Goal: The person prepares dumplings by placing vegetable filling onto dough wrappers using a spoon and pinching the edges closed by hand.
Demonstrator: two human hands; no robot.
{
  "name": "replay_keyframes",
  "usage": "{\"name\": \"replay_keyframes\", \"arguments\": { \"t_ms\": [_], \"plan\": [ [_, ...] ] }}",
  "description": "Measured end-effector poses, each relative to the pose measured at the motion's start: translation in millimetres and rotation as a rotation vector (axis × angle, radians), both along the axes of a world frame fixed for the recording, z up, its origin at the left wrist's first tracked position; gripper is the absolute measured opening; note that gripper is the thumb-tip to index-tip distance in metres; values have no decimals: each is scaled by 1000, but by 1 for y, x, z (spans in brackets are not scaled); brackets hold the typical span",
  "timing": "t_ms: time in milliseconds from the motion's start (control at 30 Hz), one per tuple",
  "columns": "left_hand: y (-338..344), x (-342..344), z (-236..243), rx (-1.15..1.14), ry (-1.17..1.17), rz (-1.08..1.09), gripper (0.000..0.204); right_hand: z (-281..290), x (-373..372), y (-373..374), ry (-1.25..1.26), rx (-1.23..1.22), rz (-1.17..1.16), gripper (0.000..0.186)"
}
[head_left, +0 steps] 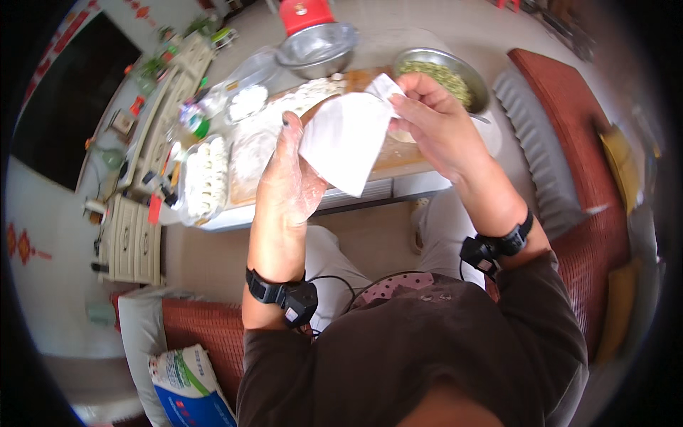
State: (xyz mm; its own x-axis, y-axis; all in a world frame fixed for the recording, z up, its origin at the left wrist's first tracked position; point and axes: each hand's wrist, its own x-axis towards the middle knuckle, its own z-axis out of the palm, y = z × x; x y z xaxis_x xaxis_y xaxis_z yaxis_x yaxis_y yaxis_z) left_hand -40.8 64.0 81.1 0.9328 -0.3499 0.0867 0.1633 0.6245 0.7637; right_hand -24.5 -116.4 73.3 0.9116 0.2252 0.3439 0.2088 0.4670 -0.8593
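My right hand [441, 124] pinches a thin white sheet [348, 139], which looks like a paper tissue, by its folded upper right corner. The rest of the sheet hangs down to a point between my hands, above the table's near edge. My left hand [288, 174], dusted with flour, is held up at the sheet's left side with the thumb stretched upward. The sheet hides most of its other fingers, and whether they touch it is unclear. Beyond lies a floured wooden board [245, 174] with rows of small white dough pieces [313, 91] at its far side.
A steel bowl of chopped green filling [445, 75] stands far right on the table. At the left is a clear tray of white dumplings [206, 174]. A steel basin [320, 51] sits at the back by a red chair [304, 13]. A reddish-brown sofa [569, 121] flanks the right.
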Motion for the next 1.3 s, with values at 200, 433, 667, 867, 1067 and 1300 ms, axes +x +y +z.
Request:
{"name": "replay_keyframes", "arguments": {
  "t_ms": [200, 433, 667, 867, 1067, 1300],
  "plan": [
    [-50, 23, -9, 214, -23, 129, 32, -1, 16, -26, 164, -139, -180, 15],
    [-100, 17, -17, 454, -352, 393, 20, 27, 30, -143, 82, 873, -49, 33],
    [-126, -20, -27, 368, -779, 32, 20, 55, -4, -152, -23, 1183, 57, 43],
    [-134, -38, -9, 454, -1277, -291, 21, 64, -17, -139, -133, 1020, 82, 40],
    [-136, -47, -15, 434, -1220, -338, 34, 56, -5, -141, -221, 942, 136, 37],
    [-132, -41, -26, 378, -1215, -285, 29, 57, 1, -129, -115, 1017, 160, 35]
  ]
}}
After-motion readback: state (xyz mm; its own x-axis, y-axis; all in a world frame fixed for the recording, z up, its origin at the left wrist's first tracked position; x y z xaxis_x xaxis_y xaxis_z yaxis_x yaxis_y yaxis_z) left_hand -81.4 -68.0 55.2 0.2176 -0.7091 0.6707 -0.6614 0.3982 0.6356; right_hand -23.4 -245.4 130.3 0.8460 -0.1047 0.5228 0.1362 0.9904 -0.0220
